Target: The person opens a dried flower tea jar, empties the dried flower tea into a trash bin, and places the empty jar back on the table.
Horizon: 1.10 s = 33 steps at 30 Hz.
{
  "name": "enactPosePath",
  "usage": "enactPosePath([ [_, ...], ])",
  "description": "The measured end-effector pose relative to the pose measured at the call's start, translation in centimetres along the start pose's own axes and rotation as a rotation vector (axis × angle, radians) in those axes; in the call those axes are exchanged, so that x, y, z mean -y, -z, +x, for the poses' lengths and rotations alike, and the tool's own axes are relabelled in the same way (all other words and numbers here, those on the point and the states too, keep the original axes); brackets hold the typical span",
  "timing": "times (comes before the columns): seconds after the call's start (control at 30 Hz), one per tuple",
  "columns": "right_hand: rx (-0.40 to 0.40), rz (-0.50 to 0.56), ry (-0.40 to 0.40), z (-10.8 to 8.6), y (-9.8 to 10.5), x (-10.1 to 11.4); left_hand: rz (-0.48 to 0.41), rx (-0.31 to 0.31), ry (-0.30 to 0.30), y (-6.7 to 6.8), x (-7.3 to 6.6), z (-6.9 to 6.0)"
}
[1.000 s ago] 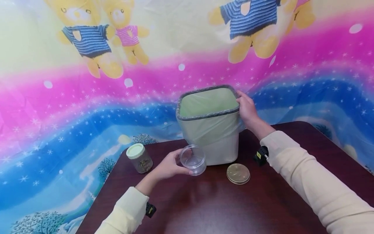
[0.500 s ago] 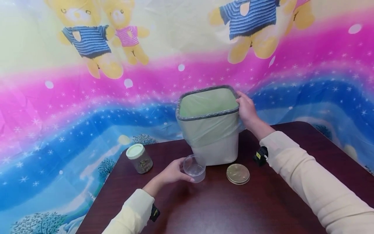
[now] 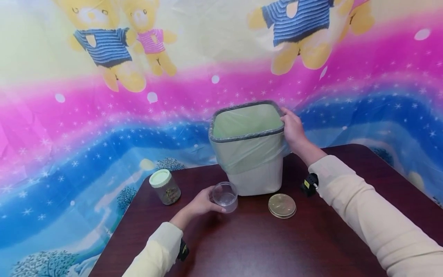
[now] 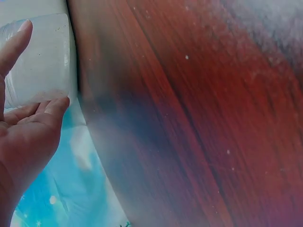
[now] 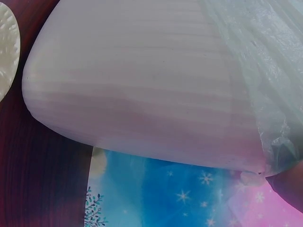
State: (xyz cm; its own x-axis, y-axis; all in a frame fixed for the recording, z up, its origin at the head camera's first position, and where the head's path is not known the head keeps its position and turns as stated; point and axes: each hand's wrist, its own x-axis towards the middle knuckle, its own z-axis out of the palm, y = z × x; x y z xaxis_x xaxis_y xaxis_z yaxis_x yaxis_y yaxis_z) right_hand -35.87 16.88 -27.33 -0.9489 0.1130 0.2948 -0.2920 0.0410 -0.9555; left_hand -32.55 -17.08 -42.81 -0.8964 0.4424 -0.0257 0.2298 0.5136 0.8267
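Observation:
In the head view my left hand (image 3: 202,202) grips a clear, lidless plastic jar (image 3: 225,197) just in front of the bin; in the left wrist view, thumb and fingers lie on either side of the jar (image 4: 42,61). My right hand (image 3: 293,129) holds the upper right rim of a white trash bin (image 3: 261,179), which wears a pale green bag (image 3: 249,152) folded over its edge under a grey rim ring (image 3: 245,137). Only the bin's side (image 5: 132,80) and the bag (image 5: 265,61) fill most of the right wrist view, with a bit of hand at the corner.
A round gold lid (image 3: 282,205) lies on the dark wooden table (image 3: 256,246), right of the jar. To the left stands a jar with a pale green lid (image 3: 165,186) and dark bits inside. A printed bear cloth (image 3: 194,92) hangs behind the table.
My left hand has lowered the clear jar, then shifted it slightly left, away from the bin's front. The right hand and the bin have stayed in place.

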Motion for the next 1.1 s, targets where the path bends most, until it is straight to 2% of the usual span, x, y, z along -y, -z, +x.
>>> enactPosePath([
  [0.13,-0.003,-0.002,-0.004,0.0,0.0,0.0,-0.007,-0.005,0.015,0.1,0.3,0.2],
  [0.47,-0.007,0.015,0.009,-0.1,0.0,0.0,-0.028,0.007,-0.016,0.1,1.1,0.6],
  [0.73,0.0,0.022,-0.003,-0.1,-0.2,0.0,-0.059,0.024,-0.01,0.1,0.9,0.4],
  [1.1,-0.013,0.025,-0.003,-0.1,-0.1,-0.1,-0.016,0.008,0.028,0.0,2.2,0.9],
])
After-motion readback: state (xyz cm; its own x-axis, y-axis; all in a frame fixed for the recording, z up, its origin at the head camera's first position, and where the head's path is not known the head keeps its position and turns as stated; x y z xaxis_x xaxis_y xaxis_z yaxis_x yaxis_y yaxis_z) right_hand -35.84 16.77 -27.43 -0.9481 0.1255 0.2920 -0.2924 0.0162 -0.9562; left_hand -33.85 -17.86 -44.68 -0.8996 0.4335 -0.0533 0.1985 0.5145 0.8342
